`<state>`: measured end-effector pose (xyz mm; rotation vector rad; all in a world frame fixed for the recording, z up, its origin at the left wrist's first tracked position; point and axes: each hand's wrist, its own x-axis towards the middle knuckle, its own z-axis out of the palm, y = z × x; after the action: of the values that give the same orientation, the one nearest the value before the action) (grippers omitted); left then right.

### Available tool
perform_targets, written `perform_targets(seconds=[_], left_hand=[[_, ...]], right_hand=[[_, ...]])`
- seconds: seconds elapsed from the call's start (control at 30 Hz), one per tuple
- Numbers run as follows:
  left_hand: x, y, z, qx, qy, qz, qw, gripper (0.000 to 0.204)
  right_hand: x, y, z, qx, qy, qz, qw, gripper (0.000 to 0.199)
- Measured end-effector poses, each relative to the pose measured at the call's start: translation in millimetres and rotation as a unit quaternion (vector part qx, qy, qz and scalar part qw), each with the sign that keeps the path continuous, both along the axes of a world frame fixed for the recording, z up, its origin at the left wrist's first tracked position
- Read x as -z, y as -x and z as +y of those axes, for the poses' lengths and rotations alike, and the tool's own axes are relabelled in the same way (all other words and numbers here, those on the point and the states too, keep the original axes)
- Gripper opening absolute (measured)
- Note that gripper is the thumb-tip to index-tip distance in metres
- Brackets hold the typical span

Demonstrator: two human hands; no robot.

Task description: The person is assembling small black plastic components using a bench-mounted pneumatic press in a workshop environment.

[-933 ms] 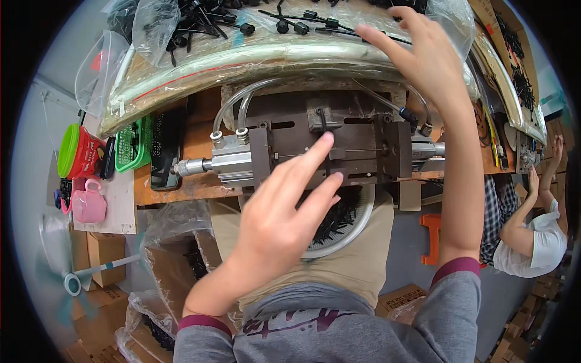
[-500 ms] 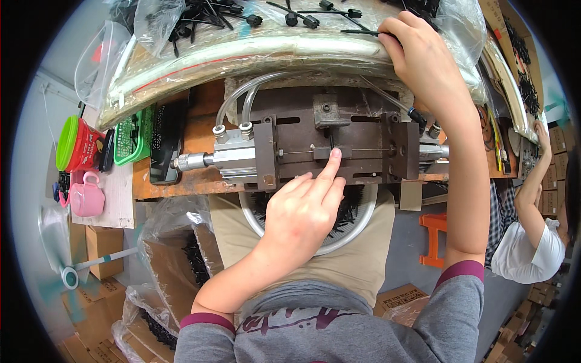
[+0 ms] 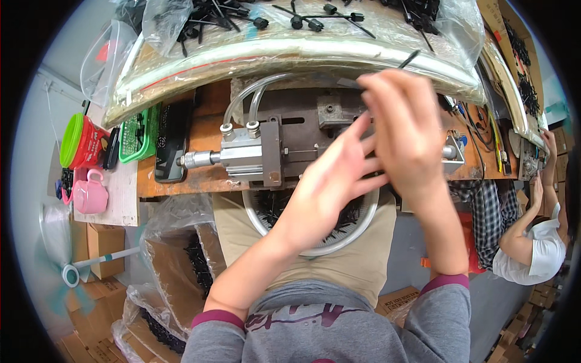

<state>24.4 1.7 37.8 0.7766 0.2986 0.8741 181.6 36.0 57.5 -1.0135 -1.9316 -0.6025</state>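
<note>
My right hand (image 3: 407, 136) is over the right part of a dark metal clamping fixture (image 3: 296, 158), its fingers blurred and curled. A thin black rod (image 3: 410, 58) pokes out above them; the rest of it is hidden in the hand. My left hand (image 3: 333, 178) lies just left of it with fingers spread, some tips hidden behind the right hand. Nothing shows in its grasp. A silver pneumatic cylinder (image 3: 242, 158) with clear hoses (image 3: 239, 100) is fixed to the fixture's left side. Both hands cover much of the fixture's middle and right.
Black knobbed rods (image 3: 315, 24) lie on a plastic-covered ledge (image 3: 290, 49) behind the fixture. A white-rimmed basket (image 3: 257, 227) of black parts sits on my lap. At left are a phone (image 3: 171, 145), green basket (image 3: 138, 136) and pink mug (image 3: 91, 193). A co-worker (image 3: 526, 257) is at right.
My right hand has come down from the ledge toward the fixture, bringing the black rod. My left hand has shifted right, fingers now spread, no longer pointing at the fixture's middle.
</note>
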Motion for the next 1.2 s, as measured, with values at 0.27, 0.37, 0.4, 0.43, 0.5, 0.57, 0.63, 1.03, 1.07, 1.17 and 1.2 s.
perform_targets(seconds=[0.27, 0.37, 0.4, 0.43, 0.5, 0.57, 0.63, 1.03, 1.07, 1.17, 1.2], left_hand=[[6.0, -8.6, 6.9, -0.074, 0.042, 0.044, 0.995, 0.040], [10.0, -0.8, -2.7, -0.115, -0.032, 0.095, 0.988, 0.032], [9.6, 1.4, -5.9, -0.125, -0.030, 0.106, 0.986, 0.028], [9.5, 4.9, -8.4, -0.130, -0.051, 0.123, 0.982, 0.026], [14.0, 15.2, -13.0, -0.138, -0.098, 0.150, 0.974, 0.024], [13.7, 18.5, -19.3, -0.155, -0.148, 0.177, 0.961, 0.024], [14.9, 24.3, -17.9, -0.178, -0.261, 0.226, 0.921, 0.029], [54.5, 28.6, -23.5, -0.266, -0.578, 0.503, 0.585, 0.026], [52.7, 27.0, -22.9, -0.263, -0.586, 0.519, 0.564, 0.026], [44.5, 21.4, -18.9, -0.263, -0.606, 0.546, 0.514, 0.026], [42.5, 19.3, -13.5, -0.273, -0.619, 0.532, 0.509, 0.018]], right_hand=[[25.5, 8.6, -26.4, -0.056, 0.031, 0.046, 0.997, 0.032], [29.5, 3.7, -44.7, -0.097, 0.081, 0.117, 0.985, 0.031], [28.3, 2.4, -51.9, -0.110, 0.108, 0.145, 0.977, 0.030], [27.5, 1.8, -57.8, -0.112, 0.118, 0.144, 0.976, 0.029], [25.0, 1.2, -69.1, -0.117, 0.140, 0.141, 0.973, 0.026], [30.0, -2.0, -76.8, -0.125, 0.149, 0.138, 0.971, 0.028], [34.1, -5.9, -84.4, -0.122, 0.157, 0.142, 0.970, 0.031], [42.0, -22.7, -100.1, -0.137, 0.310, 0.497, 0.799, 0.020], [41.2, -21.4, -98.9, -0.133, 0.312, 0.494, 0.801, 0.024], [34.3, -13.3, -95.8, -0.116, 0.322, 0.482, 0.807, 0.035], [30.0, -11.2, -96.3, -0.109, 0.323, 0.477, 0.810, 0.038]])
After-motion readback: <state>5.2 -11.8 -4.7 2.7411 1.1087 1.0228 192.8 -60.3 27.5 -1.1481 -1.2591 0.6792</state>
